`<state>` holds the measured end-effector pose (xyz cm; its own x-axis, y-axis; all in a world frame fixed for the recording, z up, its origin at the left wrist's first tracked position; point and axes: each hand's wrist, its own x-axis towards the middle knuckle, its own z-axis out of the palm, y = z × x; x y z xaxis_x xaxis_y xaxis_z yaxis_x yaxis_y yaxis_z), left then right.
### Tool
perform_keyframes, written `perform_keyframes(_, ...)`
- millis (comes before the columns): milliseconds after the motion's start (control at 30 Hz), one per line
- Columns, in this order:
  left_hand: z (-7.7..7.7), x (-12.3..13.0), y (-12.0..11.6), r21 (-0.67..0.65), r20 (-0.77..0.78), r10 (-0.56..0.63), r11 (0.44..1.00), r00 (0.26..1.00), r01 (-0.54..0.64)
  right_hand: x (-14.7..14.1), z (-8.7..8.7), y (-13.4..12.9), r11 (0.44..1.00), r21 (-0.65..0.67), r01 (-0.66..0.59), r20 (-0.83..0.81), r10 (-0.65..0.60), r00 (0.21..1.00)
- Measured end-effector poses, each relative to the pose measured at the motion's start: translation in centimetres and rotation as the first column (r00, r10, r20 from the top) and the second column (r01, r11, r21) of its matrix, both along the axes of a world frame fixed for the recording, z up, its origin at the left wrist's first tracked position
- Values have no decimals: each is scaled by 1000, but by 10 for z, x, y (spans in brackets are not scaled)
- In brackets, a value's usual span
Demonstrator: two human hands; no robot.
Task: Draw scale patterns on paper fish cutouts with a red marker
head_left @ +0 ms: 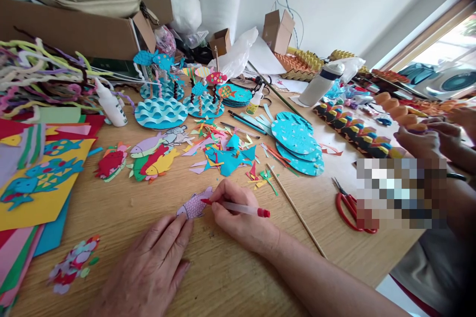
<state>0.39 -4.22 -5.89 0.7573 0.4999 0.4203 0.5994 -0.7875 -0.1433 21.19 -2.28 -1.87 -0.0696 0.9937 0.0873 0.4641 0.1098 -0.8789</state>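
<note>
One lilac paper fish point(189, 206) lies on the table point(238, 277) in front of me, between my two hands. My left hand point(152, 260) lies flat, fingers close together with the thumb apart, fingertips at the head end. My right hand point(243, 218) pinches one red pen point(241, 207) between thumb and fingers, its tip at the fish's body.

Just right of that hand I see one thin wooden stick point(295, 211), then one pair of red-handled scissors point(347, 205). Beyond the fish lie blue paper scraps point(226, 161) among smaller coloured ones, too many to count. Farther out I count two glue bottles point(112, 105), three wave-covered discs point(161, 113), at least three overlapping speckled blue discs point(293, 131) and one white tumbler point(320, 86). At far right, another person's hands point(420, 139) hold folded paper pieces point(396, 109).
</note>
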Motion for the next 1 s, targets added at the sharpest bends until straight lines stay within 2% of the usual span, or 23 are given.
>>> perform_keyframes(233,5,2,0,10,24,-6,1000,1000,5,-2,-3,1,1000,-19,-21,22,22,1000)
perform_keyframes(700,4,4,-1,30,27,4,1000,1000,-4,-3,-8,2,1000,10,-11,58,11,998)
perform_keyframes(1000,1,2,0,15,11,-3,1000,1000,3,-3,-3,1,1000,5,-6,51,6,999)
